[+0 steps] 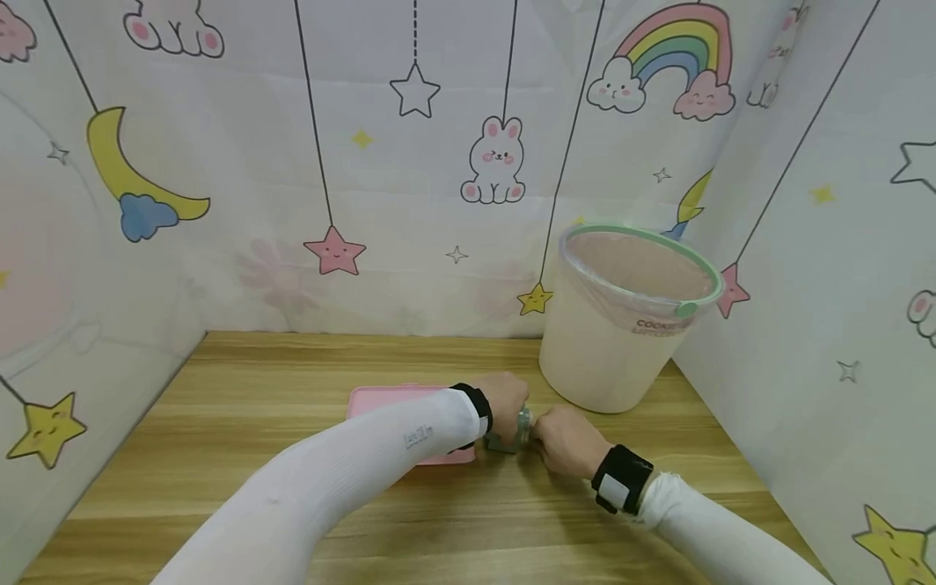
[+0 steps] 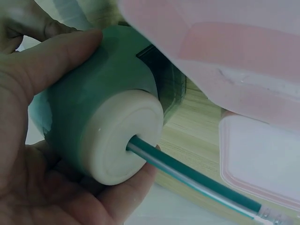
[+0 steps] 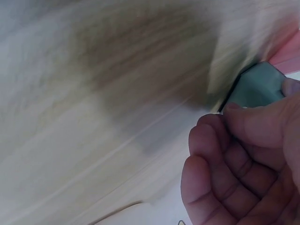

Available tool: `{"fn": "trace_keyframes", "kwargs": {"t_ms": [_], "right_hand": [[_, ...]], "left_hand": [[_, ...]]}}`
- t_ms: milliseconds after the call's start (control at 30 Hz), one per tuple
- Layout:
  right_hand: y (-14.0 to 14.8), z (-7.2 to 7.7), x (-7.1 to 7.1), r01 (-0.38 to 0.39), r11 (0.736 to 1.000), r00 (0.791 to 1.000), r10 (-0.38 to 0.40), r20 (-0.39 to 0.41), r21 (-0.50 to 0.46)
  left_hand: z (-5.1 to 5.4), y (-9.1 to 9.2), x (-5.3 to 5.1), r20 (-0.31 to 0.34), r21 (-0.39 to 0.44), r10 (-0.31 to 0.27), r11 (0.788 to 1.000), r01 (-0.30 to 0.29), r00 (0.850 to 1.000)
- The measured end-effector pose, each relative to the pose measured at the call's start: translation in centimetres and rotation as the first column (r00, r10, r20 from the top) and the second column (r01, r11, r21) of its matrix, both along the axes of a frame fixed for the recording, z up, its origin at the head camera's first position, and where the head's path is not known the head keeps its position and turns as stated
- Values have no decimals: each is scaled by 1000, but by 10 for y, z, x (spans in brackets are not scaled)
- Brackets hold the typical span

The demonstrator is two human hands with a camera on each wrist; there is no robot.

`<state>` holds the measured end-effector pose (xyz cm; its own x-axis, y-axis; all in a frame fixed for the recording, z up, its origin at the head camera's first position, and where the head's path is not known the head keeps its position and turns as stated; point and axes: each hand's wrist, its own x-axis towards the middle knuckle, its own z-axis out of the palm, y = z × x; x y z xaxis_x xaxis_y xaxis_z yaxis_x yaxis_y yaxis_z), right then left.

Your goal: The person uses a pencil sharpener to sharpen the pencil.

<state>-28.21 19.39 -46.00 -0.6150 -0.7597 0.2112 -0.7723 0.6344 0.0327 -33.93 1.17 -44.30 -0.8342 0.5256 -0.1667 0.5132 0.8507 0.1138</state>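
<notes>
A green sharpener-like device is on the wooden table between the hands. My left hand grips its rounded body, thumb on top and fingers underneath. A teal pencil with a silvery stripe sticks out of the hole in the cream round face. On the opposite side, my right hand has its fingers curled, with thumb and index fingertip pinched together at the device; a small pale part shows there, mostly hidden by the fingers.
A pink tray or case lies beside the device, partly under my left forearm. A cream bin with a green rim and clear liner stands at the back right. Patterned cloth walls border the table.
</notes>
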Motion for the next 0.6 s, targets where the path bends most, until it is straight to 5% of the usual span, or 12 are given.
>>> {"fn": "trace_keyframes", "kwargs": {"t_ms": [100, 133, 300, 600], "right_hand": [[-3, 0, 1, -10, 1000, 1000, 10, 6, -8], [-3, 0, 2, -10, 1000, 1000, 10, 12, -10], [-2, 2, 1, -22, 1000, 999, 22, 41, -11], [-2, 10, 5, -50, 999, 996, 50, 72, -10]], "left_hand": [[5, -3, 5, 3, -9, 7, 1000, -7, 1000], [17, -2, 14, 19, -27, 23, 999, -22, 1000], [32, -5, 31, -6, -24, 27, 999, -27, 1000], [33, -7, 30, 22, -5, 26, 1000, -26, 999]]}}
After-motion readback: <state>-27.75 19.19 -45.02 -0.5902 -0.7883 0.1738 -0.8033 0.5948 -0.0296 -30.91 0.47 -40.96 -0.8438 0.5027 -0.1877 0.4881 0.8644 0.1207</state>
